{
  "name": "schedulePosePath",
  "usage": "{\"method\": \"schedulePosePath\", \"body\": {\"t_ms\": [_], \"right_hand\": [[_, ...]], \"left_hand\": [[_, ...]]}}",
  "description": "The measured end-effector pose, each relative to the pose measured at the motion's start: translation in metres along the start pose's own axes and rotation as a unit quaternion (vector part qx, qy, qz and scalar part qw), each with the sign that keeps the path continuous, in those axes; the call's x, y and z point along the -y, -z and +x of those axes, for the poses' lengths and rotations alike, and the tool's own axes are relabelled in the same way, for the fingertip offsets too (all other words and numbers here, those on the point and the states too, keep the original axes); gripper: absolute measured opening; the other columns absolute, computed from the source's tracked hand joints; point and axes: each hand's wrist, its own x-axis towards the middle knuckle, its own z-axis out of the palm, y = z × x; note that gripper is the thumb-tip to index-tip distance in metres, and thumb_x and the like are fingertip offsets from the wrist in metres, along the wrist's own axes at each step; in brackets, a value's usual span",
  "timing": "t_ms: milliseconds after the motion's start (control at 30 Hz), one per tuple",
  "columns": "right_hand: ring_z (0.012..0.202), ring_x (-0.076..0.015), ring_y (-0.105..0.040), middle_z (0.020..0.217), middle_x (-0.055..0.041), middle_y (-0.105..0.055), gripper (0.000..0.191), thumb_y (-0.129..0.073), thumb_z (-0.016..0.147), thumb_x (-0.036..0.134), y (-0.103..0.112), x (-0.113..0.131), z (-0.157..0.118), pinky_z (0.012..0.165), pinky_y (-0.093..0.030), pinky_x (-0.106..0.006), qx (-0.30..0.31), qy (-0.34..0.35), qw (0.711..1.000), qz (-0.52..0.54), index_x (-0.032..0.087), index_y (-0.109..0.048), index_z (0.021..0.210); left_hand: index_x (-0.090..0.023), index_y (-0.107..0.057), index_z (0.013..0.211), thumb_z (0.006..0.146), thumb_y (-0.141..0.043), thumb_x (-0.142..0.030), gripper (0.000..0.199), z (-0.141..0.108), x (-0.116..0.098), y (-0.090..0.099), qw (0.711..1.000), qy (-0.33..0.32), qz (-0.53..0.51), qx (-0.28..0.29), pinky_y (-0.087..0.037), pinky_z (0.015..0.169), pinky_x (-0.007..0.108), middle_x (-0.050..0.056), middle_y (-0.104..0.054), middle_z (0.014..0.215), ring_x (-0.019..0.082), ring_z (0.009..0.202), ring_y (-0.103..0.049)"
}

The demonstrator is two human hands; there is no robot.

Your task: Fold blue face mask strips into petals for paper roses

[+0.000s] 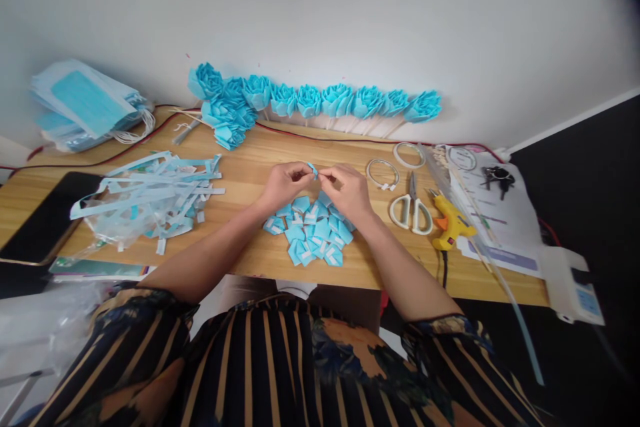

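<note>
Between my two hands, above the middle of the wooden table, is a small folded blue petal piece (pixel 313 170). My left hand (pixel 285 183) pinches it from the left, thumb and fingers closed. From the right, my right hand (pixel 346 188) grips its edge with closed fingertips. Just below my hands lies a pile of folded blue petals (pixel 313 230), several showing white strips. Part of that pile is hidden under my right hand.
Blue fabric flowers (pixel 337 100) on sticks line the wall. To the left are face masks (pixel 90 103), cut strips (pixel 155 193) and a phone (pixel 47 217). On the right lie scissors (pixel 412 207), tape rolls (pixel 383 173), a yellow glue gun (pixel 450 220), keys (pixel 499 178) and papers (pixel 500 213).
</note>
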Motion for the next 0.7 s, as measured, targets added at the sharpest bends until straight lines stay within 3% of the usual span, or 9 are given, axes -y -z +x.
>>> {"method": "schedulePosePath", "body": {"t_ms": [700], "right_hand": [[0.072,-0.0179,-0.063,0.075,-0.0017,-0.071,0.015,-0.057,0.085,0.019,-0.0004,0.0002,0.0007,0.074,-0.047,-0.031,0.0,0.005,1.0,-0.001,0.024,-0.071,0.081]], "left_hand": [[-0.016,-0.066,0.067,0.077,-0.059,-0.027,0.017,-0.0005,0.0004,0.0003,1.0,-0.003,-0.003,0.002,-0.039,0.06,0.022,0.0,-0.063,0.065,0.01,0.061,-0.05]]}}
